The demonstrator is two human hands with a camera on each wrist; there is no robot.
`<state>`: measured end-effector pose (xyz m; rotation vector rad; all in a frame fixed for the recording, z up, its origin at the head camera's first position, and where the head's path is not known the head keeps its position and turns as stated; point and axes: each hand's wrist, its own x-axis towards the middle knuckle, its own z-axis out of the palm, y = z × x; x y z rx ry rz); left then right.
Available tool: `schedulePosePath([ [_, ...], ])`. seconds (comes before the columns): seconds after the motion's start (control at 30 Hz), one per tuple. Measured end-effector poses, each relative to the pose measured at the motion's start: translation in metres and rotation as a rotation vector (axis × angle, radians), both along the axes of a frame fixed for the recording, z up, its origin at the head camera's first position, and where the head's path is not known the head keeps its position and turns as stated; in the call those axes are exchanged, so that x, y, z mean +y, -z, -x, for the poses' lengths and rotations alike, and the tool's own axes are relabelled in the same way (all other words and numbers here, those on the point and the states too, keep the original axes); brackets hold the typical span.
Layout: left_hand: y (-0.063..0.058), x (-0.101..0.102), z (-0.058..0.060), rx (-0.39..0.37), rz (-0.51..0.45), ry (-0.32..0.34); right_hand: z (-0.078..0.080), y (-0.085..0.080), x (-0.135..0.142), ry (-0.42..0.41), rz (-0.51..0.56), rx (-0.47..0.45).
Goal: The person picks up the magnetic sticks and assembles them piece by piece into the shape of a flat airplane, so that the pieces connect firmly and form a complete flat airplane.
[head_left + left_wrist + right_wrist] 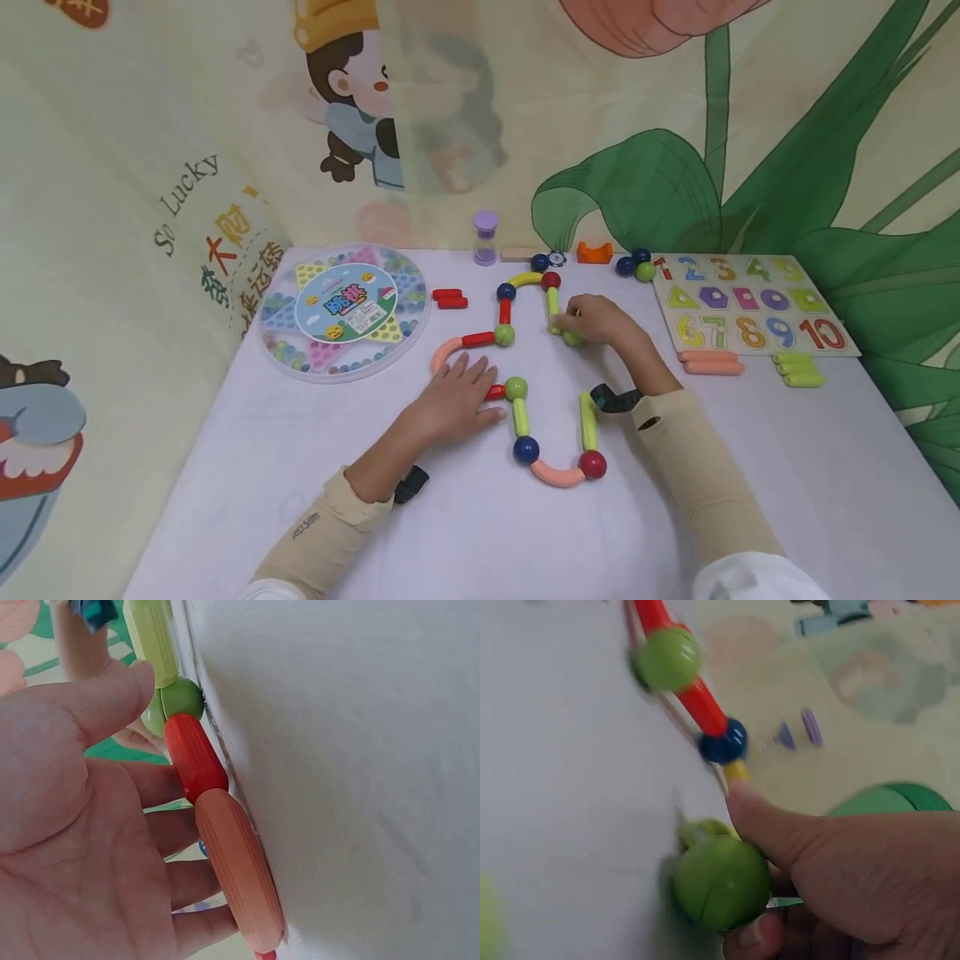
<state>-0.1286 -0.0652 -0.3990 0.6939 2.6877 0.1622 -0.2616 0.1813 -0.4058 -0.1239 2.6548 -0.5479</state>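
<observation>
Chain [505,312] of coloured rods [521,418] and balls [527,450] looks mostly linked — right side unfinished. Left hand [453,402] lies unclenched; right hand [602,319] pinches green ball [721,883].

Snaking rod-and-ball chain [505,312] lies on the bench [480,542] — straight red and lime rods [521,417], green, blue and red balls [526,450] between. Yellow curved rod [528,278] at the far side, salmon curved rods [557,475] at left and near side; left hand [450,404] partly covers the left one. Loose green ball [573,338] in right hand [597,320] — just beside the chain's far lime end.
</observation>
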Motion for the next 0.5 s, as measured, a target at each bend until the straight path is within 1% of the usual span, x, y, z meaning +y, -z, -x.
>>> schedulePosePath([
  [0.1,-0.001,-0.001,0.0,-0.002,-0.001,-0.001,-0.014,0.006,-0.012,0.029,0.037,0.012],
  [0.2,-0.001,-0.002,-0.001,0.002,-0.002,-0.007,-0.022,0.01,-0.023,0.063,0.01,0.077],
  [0.27,-0.001,-0.002,-0.001,0.003,0.0,-0.01,-0.024,0.011,-0.028,0.081,-0.023,0.112],
  [0.37,-0.001,-0.002,-0.001,0.002,0.002,-0.007,-0.024,0.01,-0.03,0.099,-0.051,0.125],
  [0.5,-0.001,-0.001,-0.002,0.009,0.002,0.004,-0.025,0.01,-0.027,0.136,-0.027,0.116],
])
